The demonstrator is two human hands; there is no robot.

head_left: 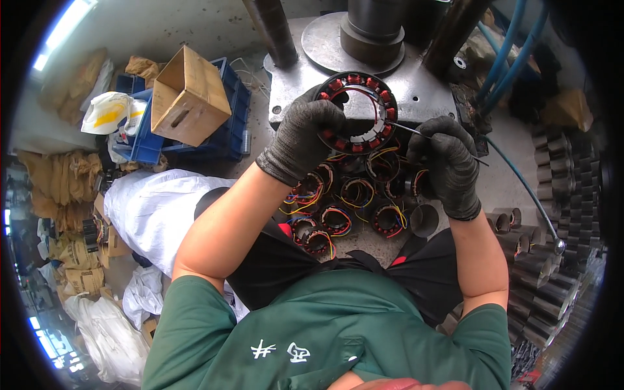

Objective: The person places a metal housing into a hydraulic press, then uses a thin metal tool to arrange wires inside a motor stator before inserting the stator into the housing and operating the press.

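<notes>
In front of the press, my gloved left hand (305, 125) grips the left side of a motor stator (357, 147), a dark ring lined with red copper windings. My gloved right hand (448, 159) is closed round a thin metal rod (406, 129) like a screwdriver shaft. Its tip reaches the right side of the ring, near the windings. Whether it touches them I cannot tell. Below my hands, several more stators (357, 192) with coloured wires stand on the floor.
The press bed (292, 91) lies just beyond, between two dark columns. A cardboard box (190, 97) sits on blue crates (235, 123) at the left. Stacked metal cylinders (552, 286) line the right, near a blue hose (520, 175). A white sack (146, 208) lies by my left arm.
</notes>
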